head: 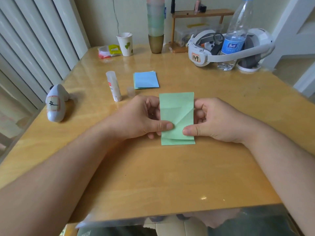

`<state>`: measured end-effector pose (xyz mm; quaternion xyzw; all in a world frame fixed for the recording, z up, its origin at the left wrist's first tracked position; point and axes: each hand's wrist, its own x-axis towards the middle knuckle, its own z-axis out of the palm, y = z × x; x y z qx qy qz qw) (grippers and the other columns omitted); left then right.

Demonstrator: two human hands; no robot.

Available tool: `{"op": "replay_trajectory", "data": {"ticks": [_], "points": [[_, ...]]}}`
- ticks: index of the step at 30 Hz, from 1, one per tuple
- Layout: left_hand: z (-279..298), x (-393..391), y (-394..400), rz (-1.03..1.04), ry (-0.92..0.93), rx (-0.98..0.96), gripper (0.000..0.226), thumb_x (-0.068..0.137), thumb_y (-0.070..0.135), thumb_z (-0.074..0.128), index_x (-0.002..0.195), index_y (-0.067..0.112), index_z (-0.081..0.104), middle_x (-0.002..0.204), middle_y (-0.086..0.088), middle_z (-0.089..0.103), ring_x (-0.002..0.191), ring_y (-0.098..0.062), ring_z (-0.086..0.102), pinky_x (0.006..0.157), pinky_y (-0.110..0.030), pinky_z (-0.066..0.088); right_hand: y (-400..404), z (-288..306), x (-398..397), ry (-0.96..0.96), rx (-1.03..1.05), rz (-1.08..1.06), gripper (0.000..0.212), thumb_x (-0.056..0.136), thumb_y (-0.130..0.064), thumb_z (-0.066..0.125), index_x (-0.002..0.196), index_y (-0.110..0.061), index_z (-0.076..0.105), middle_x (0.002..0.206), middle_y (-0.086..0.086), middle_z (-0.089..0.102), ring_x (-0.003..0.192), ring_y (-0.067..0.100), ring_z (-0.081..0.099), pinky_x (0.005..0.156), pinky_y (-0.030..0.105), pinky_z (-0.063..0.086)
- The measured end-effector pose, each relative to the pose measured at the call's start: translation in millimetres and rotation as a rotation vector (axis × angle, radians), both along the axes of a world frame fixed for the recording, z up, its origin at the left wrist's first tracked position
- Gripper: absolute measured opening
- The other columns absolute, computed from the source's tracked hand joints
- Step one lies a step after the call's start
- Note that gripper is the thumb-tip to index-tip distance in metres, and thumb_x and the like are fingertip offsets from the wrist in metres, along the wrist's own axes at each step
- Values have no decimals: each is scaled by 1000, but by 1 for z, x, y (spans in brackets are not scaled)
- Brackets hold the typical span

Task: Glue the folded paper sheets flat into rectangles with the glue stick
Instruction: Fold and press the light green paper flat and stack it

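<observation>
Hands meet at frame centre: left hand and right hand each pinch a side of the folded green paper, thumbs pressing it flat, probably to set the glue; beyond, upper left, glue stick and blue sheets lie within reach

1. You worked in a home, at a glossy wooden table set against a wall.
2. Household clutter marked it: a paper cup, stacked tumblers, a water bottle and a small wooden shelf holding cosmetics.
3. A shark-shaped plush toy lay beside pale vertical blinds.
</observation>
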<state>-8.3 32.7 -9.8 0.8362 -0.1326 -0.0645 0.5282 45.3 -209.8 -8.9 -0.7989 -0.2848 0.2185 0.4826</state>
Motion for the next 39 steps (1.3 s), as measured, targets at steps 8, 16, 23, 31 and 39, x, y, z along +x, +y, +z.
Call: {"op": "replay_trajectory", "data": {"ticks": [8, 16, 23, 31, 39], "points": [[0, 0, 6, -40, 26, 157, 32, 82, 16, 89, 108, 22, 71, 91, 6, 78, 79, -8, 70, 73, -25, 54, 2, 1, 1, -41, -73, 52, 58, 82, -11, 86, 131, -33, 63, 95, -6, 81, 76, 3, 70, 73, 19, 50], [1, 1, 7, -83, 19, 186, 29, 86, 20, 86, 111, 23, 71, 101, -1, 79, 96, -30, 73, 85, -44, 60, 2, 5, -2, -101, -165, 14, 52, 79, -19, 90, 121, -34, 64, 74, -7, 75, 61, 1, 59, 64, 22, 46], [-2, 4, 4, -71, -10, 230, 34, 82, 20, 89, 110, 23, 70, 95, 7, 77, 82, -15, 70, 74, -31, 57, 5, 7, -6, -142, -162, 36, 59, 76, -12, 91, 118, -42, 61, 68, -20, 70, 57, -1, 55, 57, 12, 44], [-1, 2, 3, -45, -43, 276, 31, 81, 19, 90, 103, 24, 69, 80, 14, 71, 69, -2, 61, 64, -16, 47, 7, 7, -8, -175, -148, 60, 61, 74, -11, 92, 116, -45, 61, 74, -25, 70, 59, -1, 56, 57, 11, 43], [2, 0, -1, -68, -55, 282, 34, 80, 20, 90, 100, 34, 66, 78, 25, 70, 68, 2, 60, 64, -10, 44, 7, 6, -6, -199, -170, 42, 61, 72, -17, 94, 111, -50, 60, 67, -18, 67, 57, 0, 50, 57, 17, 45]]}}
